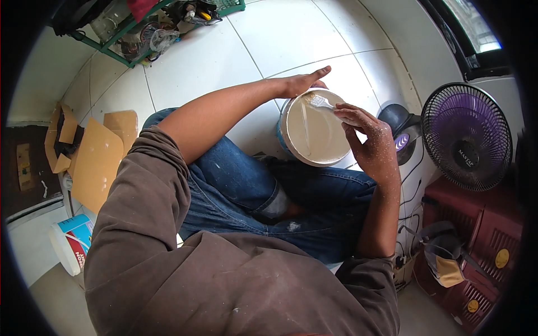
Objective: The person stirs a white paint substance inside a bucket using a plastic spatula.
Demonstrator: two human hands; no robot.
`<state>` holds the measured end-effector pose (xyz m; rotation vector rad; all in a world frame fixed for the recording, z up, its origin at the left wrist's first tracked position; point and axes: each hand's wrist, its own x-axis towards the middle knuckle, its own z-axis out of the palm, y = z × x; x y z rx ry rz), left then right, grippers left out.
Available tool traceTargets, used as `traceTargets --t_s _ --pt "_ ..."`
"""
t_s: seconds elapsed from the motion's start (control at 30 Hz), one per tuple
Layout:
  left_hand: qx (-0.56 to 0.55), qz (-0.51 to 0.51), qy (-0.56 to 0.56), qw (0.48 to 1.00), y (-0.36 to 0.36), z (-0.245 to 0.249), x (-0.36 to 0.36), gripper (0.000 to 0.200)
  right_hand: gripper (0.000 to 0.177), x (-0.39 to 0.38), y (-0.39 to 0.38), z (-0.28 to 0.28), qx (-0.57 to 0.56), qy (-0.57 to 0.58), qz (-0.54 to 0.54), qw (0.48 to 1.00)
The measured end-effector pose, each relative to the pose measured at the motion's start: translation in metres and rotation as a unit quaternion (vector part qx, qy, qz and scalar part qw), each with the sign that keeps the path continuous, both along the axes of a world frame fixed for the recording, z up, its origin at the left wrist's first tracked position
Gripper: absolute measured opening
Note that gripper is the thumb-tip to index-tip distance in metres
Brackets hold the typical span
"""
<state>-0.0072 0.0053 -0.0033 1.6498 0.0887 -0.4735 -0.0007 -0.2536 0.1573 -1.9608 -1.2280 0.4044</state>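
A white bucket [284, 131] with pale, off-white insides is tipped toward me on the floor in front of my crossed legs. My left hand [303, 84] is at its far rim, thumb sticking out, the other fingers bent down and partly hidden behind the rim. Closed around the handle of a small whitish paintbrush [321, 103], my right hand [367, 134] is over the bucket's right side and speckled with white. The brush head lies against the inner wall near my left hand. A pale streak runs down inside the bucket.
A black and purple fan [467, 137] stands at right beside a maroon cabinet [448, 201] with a face mask [443, 255]. Cables lie along that side. Left are cardboard boxes [98, 159] and a paint pail [70, 243]; a green rack [120, 45] is at the back.
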Motion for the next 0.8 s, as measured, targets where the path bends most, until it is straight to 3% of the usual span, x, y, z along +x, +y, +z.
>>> traceTargets --t_s 0.6,0.7,0.77,0.8 --pt "0.030 0.015 -0.015 0.999 0.000 0.000 -0.001 0.131 0.031 0.018 -0.010 -0.006 0.013 0.052 -0.037 0.998" --pt "0.013 -0.002 -0.001 1.000 -0.001 0.005 -0.002 0.130 0.030 0.015 -0.008 -0.012 -0.037 0.034 -0.050 0.997" --pt "0.015 0.004 -0.001 1.000 -0.001 0.006 -0.004 0.130 0.025 0.009 -0.002 -0.016 -0.144 -0.056 -0.046 0.987" --pt "0.018 0.009 -0.001 1.000 -0.002 0.007 -0.004 0.129 0.025 0.007 0.001 -0.021 -0.145 -0.056 -0.046 0.987"
